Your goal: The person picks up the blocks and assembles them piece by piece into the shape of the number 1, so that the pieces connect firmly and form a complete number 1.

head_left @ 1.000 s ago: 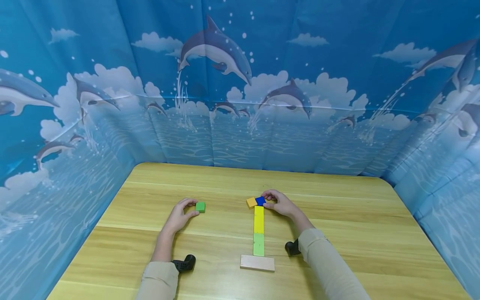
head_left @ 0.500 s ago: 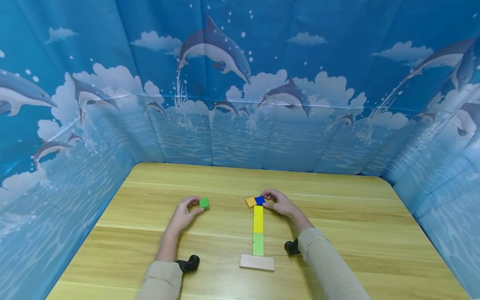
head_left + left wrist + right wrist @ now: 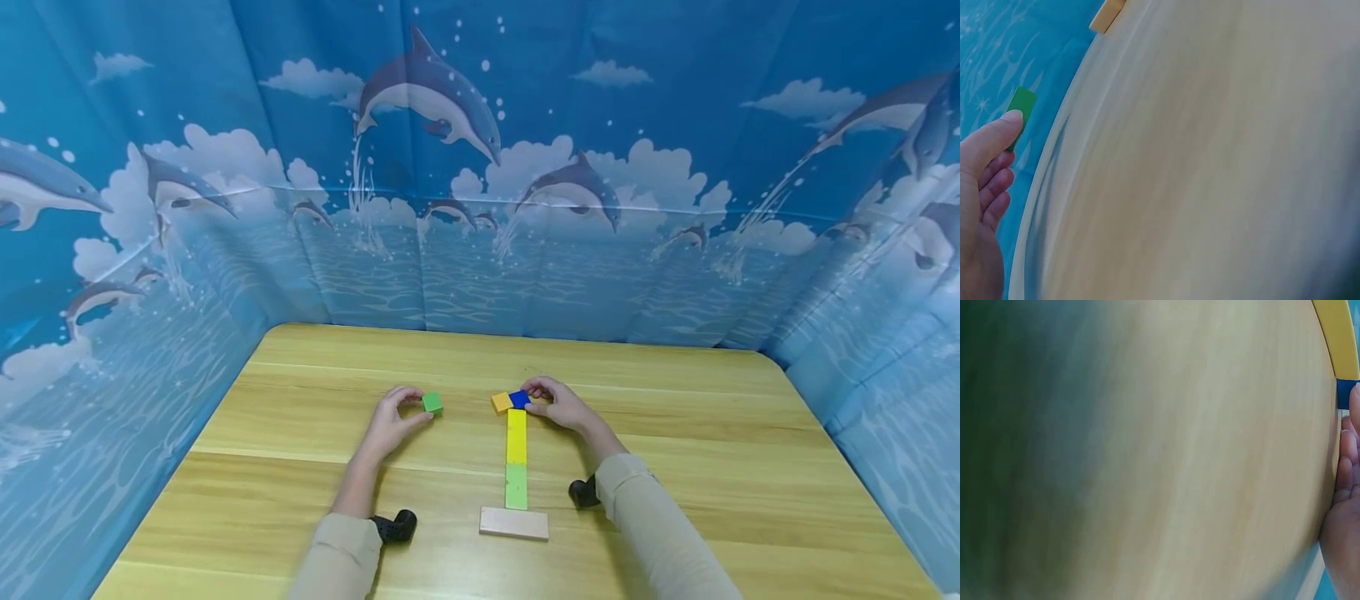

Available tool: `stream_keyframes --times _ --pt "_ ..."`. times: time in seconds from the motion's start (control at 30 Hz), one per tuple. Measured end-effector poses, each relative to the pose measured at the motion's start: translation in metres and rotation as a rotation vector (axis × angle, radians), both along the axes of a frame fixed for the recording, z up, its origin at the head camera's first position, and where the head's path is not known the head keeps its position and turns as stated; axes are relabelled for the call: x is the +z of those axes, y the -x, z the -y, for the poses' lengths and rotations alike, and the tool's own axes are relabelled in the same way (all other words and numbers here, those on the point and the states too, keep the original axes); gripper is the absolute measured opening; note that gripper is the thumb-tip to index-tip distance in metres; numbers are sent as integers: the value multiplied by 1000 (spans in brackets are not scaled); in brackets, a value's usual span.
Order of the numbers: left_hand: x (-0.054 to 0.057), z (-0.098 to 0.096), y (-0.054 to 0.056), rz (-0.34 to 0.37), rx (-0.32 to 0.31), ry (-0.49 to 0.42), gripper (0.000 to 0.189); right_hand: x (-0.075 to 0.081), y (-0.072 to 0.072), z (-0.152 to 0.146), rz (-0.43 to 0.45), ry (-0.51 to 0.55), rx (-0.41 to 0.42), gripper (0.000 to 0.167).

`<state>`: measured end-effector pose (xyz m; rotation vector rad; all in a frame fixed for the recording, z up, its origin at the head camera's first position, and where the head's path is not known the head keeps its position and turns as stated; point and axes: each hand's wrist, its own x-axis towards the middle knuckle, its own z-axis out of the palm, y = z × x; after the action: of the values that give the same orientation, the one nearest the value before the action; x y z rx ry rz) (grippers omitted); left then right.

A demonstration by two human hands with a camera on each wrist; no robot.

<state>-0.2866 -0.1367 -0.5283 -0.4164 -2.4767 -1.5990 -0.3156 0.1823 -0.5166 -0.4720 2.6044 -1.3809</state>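
Between thumb and fingers my left hand [image 3: 393, 423] pinches a green block [image 3: 432, 403]; the left wrist view shows the thumb across the green block [image 3: 1022, 103]. My right hand [image 3: 561, 405] grips a blue block [image 3: 519, 400] at the far end of a row, and in the right wrist view only part of that blue block [image 3: 1345, 394] shows by the thumb. Touching the blue block on its left is an orange block [image 3: 501, 403]. A long yellow block [image 3: 517, 436] runs from the blue one toward a light green block [image 3: 516, 486].
A pale wooden block [image 3: 513, 523] lies crosswise at the near end of the row. All the blocks are on a wooden table [image 3: 675, 400], with a blue dolphin-print curtain [image 3: 480, 275] around its far and side edges. A black device sits on each wrist.
My left hand has carried the green block to the right and slightly away from me, closer to the orange block. The right hand stays at the blue block.
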Motion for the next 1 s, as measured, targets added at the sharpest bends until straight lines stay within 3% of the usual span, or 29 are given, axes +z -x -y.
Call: stream_keyframes --times 0.33,0.63,1.0 --pt "-2 -22 4 -58 -30 37 34 -1 0 0 -4 -2 4 29" --pt "-5 -40 6 -32 -73 61 33 -1 0 -1 -12 35 18 32" --pt "-5 -55 7 -35 -146 105 35 -2 -1 0 10 7 -9 29"
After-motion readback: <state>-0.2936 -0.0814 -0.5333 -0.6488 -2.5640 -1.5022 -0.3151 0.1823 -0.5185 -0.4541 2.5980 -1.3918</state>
